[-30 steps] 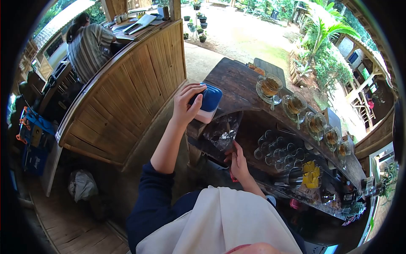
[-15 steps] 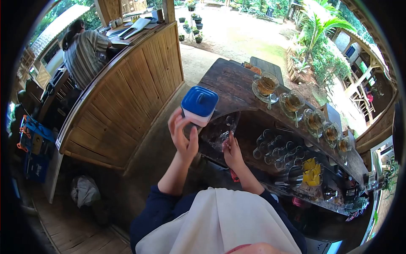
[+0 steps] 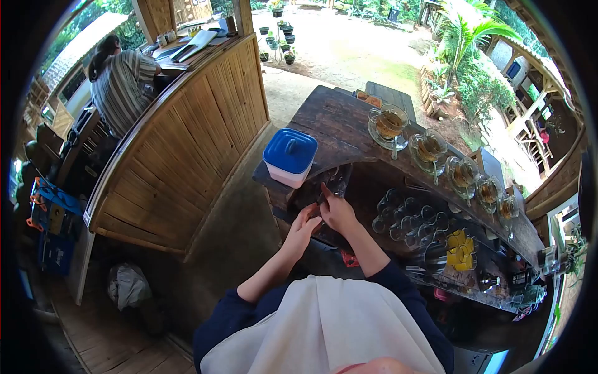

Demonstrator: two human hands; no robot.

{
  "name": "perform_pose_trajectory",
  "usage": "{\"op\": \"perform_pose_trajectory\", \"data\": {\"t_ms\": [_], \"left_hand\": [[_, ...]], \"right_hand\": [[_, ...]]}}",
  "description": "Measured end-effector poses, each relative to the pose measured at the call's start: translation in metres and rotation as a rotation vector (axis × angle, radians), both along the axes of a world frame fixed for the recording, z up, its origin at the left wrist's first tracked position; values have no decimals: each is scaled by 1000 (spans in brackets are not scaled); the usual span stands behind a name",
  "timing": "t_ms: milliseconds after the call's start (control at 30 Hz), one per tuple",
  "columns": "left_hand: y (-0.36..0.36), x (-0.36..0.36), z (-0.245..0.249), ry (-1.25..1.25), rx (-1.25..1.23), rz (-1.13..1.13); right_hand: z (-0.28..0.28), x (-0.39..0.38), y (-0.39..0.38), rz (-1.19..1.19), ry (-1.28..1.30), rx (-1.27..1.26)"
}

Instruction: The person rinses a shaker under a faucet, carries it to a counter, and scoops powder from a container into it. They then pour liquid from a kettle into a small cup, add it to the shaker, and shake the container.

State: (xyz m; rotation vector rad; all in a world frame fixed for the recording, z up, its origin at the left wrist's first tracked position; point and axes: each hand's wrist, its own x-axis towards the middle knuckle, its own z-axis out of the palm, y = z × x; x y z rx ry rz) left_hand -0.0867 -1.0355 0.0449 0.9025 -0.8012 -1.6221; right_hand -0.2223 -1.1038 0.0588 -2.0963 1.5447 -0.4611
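My right hand (image 3: 337, 212) is over the recess under the counter's curved edge, its fingers closed round something too dark and small to make out. Just beyond it lies a clear, shiny thing (image 3: 338, 179), perhaps plastic. My left hand (image 3: 303, 232) is close against the right one, fingers stretched out and thumb apart, with nothing visible in it. A white tub with a blue lid (image 3: 291, 151) stands on the counter's left corner, ahead of both hands and touched by neither.
Glass cups of brown drink (image 3: 390, 123) on saucers with spoons line the dark wooden counter (image 3: 330, 118). Several empty glass cups (image 3: 408, 218) and a yellow item (image 3: 460, 251) fill the lower shelf. A person (image 3: 121, 84) sits behind the wooden partition (image 3: 180, 156) at left.
My left hand has let go of the blue-lidded tub, now on the counter corner, and has come down beside my right hand. My right hand has shifted slightly left.
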Motion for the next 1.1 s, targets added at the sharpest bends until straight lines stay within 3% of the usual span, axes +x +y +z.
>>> {"op": "perform_pose_trajectory", "data": {"t_ms": [133, 233, 433, 500, 633, 700, 767, 833, 900, 967, 1000, 1100], "left_hand": [[-4, 0, 2, 56, 80, -28], [-8, -3, 4, 79, 66, -6], [-7, -8, 10, 84, 1, -21], [-1, -13, 15, 74, -49, -78], [0, -31, 24, 54, -227, -268], [0, -45, 20, 85, -261, -406], [2, -66, 27, 113, -290, -489], [6, -84, 26, 31, -310, -633], [8, -104, 26, 3, -353, -736], [20, -128, 38, -166, -375, -780], [20, -138, 25, -108, -368, -831], [32, -170, 10, -298, -544, -736]], "right_hand": [[5, -3, -4, -3, 40, 12], [25, -12, 14, -8, -66, 39], [68, -58, 85, 25, -464, -70], [99, -79, 119, -20, -664, -212], [107, -146, 161, -484, -390, -863], [96, -167, 174, -663, -360, -863], [100, -178, 179, -858, -83, -755], [65, -194, 185, -859, -24, -723], [49, -191, 188, -895, -155, -523], [45, -192, 189, -869, -226, -515], [43, -192, 190, -823, -298, -500], [37, -196, 192, -835, -354, -464]]}}
